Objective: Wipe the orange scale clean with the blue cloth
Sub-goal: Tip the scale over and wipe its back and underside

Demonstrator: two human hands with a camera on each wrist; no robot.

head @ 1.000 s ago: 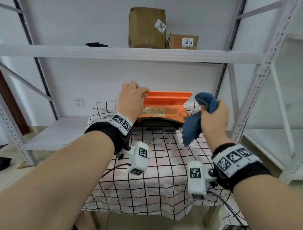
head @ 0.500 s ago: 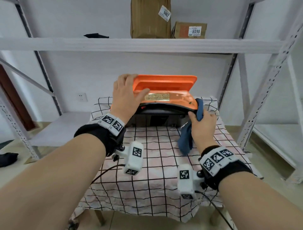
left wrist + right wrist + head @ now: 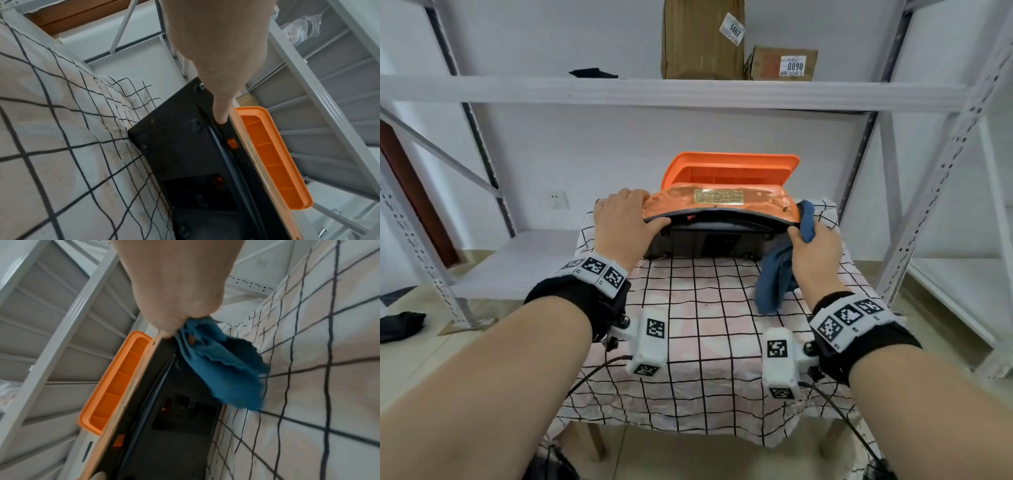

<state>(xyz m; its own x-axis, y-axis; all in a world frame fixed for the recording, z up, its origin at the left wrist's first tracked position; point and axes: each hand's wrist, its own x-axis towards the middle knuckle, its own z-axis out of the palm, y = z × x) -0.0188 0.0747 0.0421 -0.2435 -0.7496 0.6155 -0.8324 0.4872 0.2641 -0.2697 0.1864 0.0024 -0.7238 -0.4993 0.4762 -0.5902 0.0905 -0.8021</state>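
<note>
Your left hand point(image 3: 625, 224) grips the tilted orange plastic scale point(image 3: 719, 198), your right hand point(image 3: 813, 248) bunches the blue cloth point(image 3: 779, 274) at its corner (wiping looks barely begun).

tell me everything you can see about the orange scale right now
The orange scale looks like plastic: an orange body with an orange tray behind it, a gold label on the orange face, and a black underside with small feet and a recess. It is tipped up on the checked tablecloth, underside facing the person. The left hand grips its left end; the right hand, holding the blue cloth, grips its right end.
</note>
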